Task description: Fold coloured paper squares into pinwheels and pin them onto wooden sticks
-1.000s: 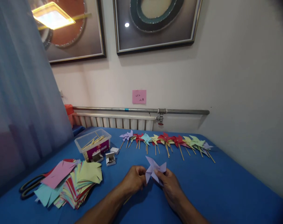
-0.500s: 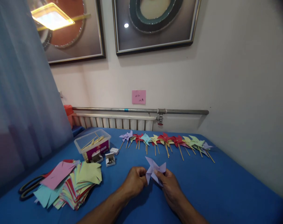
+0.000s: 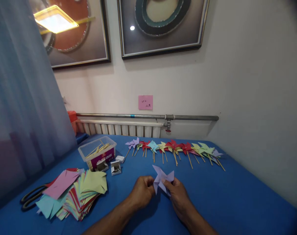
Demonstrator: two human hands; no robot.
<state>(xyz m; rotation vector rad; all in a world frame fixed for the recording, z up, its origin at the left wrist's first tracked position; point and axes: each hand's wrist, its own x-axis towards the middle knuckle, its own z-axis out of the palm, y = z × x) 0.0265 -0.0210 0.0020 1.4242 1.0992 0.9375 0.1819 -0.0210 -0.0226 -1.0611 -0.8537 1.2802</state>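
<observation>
A lilac paper pinwheel [image 3: 159,178] with its blades folded to the middle is held up over the blue-covered table. My right hand [image 3: 179,195] grips it from the right, thumb pressed on its centre. No stick shows on it. At its left blade is my left hand [image 3: 142,192], fingers curled and thumb and index finger closed together. Those fingertips are partly hidden at the paper's edge, and what they pinch cannot be made out. Beyond the hands, a row of finished pinwheels on sticks [image 3: 172,145] lies along the table's back.
To the left are a pile of slit coloured paper squares [image 3: 93,182] and scissors [image 3: 32,197], partly under the paper. Behind them stands a clear plastic tub [image 3: 83,151] of wooden sticks. Small white boxes [image 3: 116,168] sit beside it, one open with small metal pieces. A wall radiator [image 3: 129,130] borders the back.
Almost nothing differs. Both hands and the lilac pinwheel keep their places; the whole view has shifted very slightly.
</observation>
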